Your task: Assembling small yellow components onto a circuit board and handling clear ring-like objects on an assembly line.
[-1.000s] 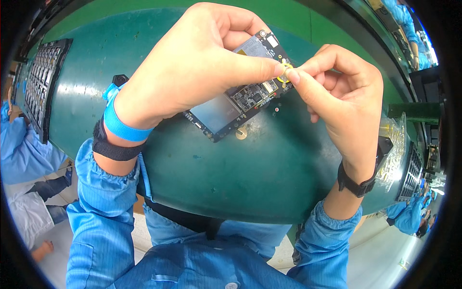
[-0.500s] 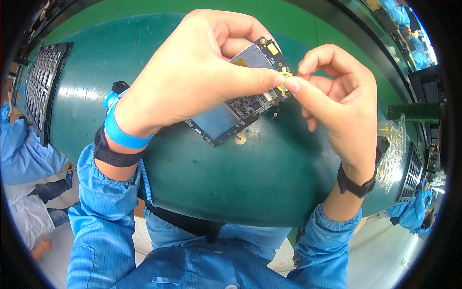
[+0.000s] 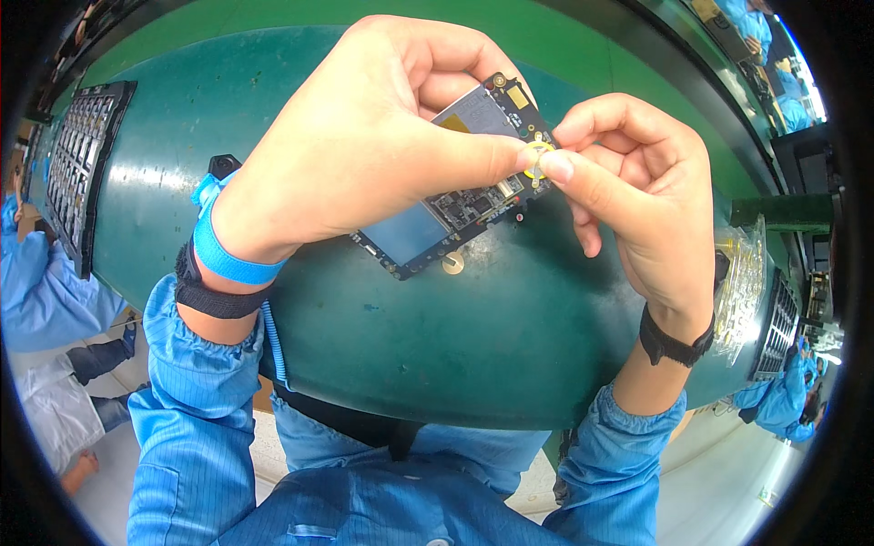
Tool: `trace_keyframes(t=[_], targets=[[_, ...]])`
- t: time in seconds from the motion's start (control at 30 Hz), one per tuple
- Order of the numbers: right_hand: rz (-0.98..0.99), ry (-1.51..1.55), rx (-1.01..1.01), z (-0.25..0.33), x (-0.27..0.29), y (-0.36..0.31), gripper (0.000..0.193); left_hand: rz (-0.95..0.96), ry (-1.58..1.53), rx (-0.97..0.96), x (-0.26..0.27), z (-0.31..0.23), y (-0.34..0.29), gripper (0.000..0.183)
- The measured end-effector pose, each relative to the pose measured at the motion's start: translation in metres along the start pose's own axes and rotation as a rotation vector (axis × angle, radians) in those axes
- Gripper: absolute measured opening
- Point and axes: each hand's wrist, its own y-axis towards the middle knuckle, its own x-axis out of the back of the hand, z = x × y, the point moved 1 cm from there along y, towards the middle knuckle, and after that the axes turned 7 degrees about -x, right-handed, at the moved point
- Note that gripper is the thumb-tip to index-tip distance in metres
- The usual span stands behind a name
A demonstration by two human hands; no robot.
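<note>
A dark circuit board with a large grey metal area is tilted in my left hand. The left fingers pass behind its far edge and the thumb lies across its face. That thumb's tip touches a round, yellow-rimmed part, which looks like a coin cell, at the board's right side. My right hand pinches there too, its thumb tip on the same part and its index finger at the board's edge, the other fingers curled. A small gold disc shows by the board's lower edge.
All this is above a green work table. A black tray of parts stands at the left, another black tray at the right. Clear plastic strips lie near my right wrist. People in blue smocks are at both sides.
The board has shifted very slightly in my left hand. My right hand has dipped a little, its index finger now nearer the board's edge; both thumbs stay at the yellow-rimmed part.
</note>
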Motion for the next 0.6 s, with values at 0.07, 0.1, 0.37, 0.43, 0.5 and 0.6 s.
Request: trace_keyframes(t=[0.07,0.1,0.37,0.43,0.5,0.6], targets=[[0.005,0.005,-0.004,0.001,0.0,0.0,0.016,-0.006,0.004,-0.013,-0.002,-0.002,-0.001,0.027],[0.011,0.009,-0.008,0.002,0.0,0.0,0.016,-0.013,0.009,-0.025,-0.003,-0.003,-0.001,0.027],[0.004,0.023,0.013,-0.004,0.002,0.001,0.023,0.01,-0.025,-0.073,0.0,0.005,0.0,0.027],[0.011,0.021,0.006,-0.002,0.0,0.002,0.024,0.012,-0.021,-0.03,0.0,0.001,0.0,0.027],[0.011,0.021,0.019,-0.001,-0.001,0.001,0.023,0.013,-0.02,-0.041,0.0,0.002,0.0,0.027],[0.02,0.02,0.032,-0.002,0.0,0.001,0.022,0.008,-0.006,-0.035,0.0,0.001,-0.001,0.027]])
